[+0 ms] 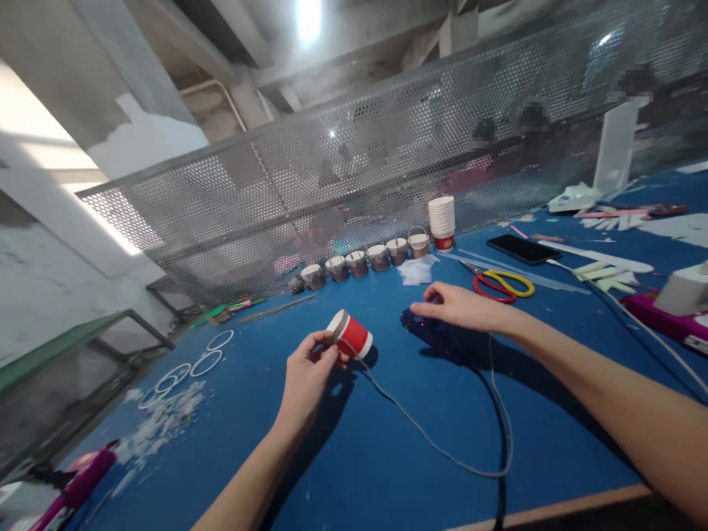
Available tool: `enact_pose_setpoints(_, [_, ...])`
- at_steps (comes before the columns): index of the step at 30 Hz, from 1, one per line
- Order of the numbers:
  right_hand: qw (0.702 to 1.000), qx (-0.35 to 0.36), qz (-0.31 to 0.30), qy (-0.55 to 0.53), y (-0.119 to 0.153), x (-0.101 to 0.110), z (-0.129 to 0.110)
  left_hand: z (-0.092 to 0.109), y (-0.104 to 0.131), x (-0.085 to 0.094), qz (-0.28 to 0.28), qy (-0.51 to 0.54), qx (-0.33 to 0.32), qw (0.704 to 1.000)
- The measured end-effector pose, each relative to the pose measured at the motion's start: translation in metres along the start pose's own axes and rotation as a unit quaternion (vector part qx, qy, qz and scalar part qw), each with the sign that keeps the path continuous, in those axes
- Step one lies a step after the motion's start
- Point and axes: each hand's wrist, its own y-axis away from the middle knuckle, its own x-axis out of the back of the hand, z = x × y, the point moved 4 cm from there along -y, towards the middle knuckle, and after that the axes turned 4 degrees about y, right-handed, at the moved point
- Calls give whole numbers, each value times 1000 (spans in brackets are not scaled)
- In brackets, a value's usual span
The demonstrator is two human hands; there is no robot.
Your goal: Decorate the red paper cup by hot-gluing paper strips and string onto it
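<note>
My left hand (314, 361) is closed around a small red-and-white paper cup (357, 335), tilted on its side above the table. Grey cord (431, 440) is wound about the cup's rim end, and its loose length loops across the tabletop to the right. Over a dark blue tool that looks like a glue gun (423, 328) is my right hand (462, 306), palm down, with thumb and forefinger apart. The hand hides part of the tool, so whether they touch is unclear. A black cable (502, 442) runs from the tool toward the table's front edge.
Several grey-wrapped cups (377, 258) line the back of the blue table (354, 457), beside a cup stack (441, 221). Scissors (501, 284) and a phone (523, 249) lie right. White rings (206, 363), scraps (160, 428) and a magenta power strip (82, 479) are left.
</note>
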Motion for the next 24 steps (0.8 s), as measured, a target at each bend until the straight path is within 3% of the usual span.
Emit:
enact_pose_setpoints(2, [997,-5,-66,37,2,-10,2,-2,-1,-1,3,13,2,1000])
enact_pose_setpoints(4, [996,-10,-83,40,4,-23,3,-6,-2,-2,5,24,15,1000])
enact_pose_setpoints(9, [1000,-2,-29,-3,11,-52,-8,-14,-2,-4,0,44,44,998])
enact_pose_setpoints(15, [977,94,-13,-193,36,-58,-35,-16,-1,-5,7,36,63,997])
enact_pose_setpoints(19, [968,152,-29,-199,53,-63,-49,-16,0,-7,4,14,56,998])
enact_pose_setpoints(24, [970,167,-13,-178,57,-66,-53,-14,3,-10,-2,0,44,999])
